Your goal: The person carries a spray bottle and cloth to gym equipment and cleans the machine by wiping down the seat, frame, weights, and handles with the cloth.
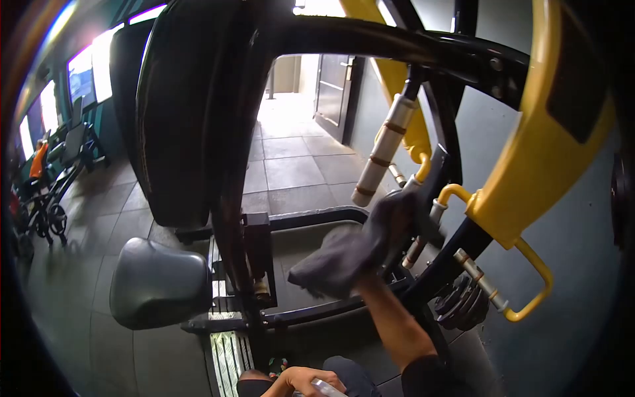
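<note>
A dark grey cloth (pixel 334 261), smeared by motion, covers most of my right hand (pixel 372 286), whose bare wrist shows below it. The hand is closed on the cloth, though its fingers are hidden. Around it are the gym machine's black frame tube and a white-wrapped grip (pixel 382 149) with brown bands. It cannot be told whether the cloth touches the frame. Low in the view, my left hand (pixel 307 380) is wrapped round a pale, smooth object (pixel 329 389), cut off by the bottom edge, so its kind is unclear.
To the right, a yellow lever arm (pixel 529 178) carries a bent yellow handle (pixel 546 281). Black padding (pixel 182 119) rises at the left, above a grey seat (pixel 159 284). Weight plates (pixel 460 304) sit low right. A dark door (pixel 333 92) stands at the back.
</note>
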Motion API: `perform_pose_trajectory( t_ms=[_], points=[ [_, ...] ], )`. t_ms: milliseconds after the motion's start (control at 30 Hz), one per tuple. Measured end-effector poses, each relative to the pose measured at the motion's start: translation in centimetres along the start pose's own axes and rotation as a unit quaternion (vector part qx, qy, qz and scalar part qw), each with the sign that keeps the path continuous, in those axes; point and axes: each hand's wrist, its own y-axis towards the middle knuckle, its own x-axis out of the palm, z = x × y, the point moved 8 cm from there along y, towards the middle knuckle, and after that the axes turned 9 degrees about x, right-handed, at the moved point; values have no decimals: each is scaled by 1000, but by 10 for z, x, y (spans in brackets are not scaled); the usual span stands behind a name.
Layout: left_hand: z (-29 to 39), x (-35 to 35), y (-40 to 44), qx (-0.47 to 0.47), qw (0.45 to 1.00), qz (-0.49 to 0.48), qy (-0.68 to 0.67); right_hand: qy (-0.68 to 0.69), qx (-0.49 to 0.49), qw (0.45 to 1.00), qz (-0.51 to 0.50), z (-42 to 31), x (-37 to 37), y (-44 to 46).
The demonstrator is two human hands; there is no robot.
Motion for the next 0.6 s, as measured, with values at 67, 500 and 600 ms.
perform_pose_trajectory(
  t_ms=[67, 500, 600],
  points=[
    [-10, -9, -10, -69, 988, 33, -133, 6, -66, 994, 82, -41, -4, 66],
    [19, -16, 14, -133, 987, 74, -53, -200, 6, 974, 109, -149, -35, 286],
    [-12, -18, 4, -92, 995, -29, -28, -189, -107, 948, 232, -173, -32, 246]
  ],
)
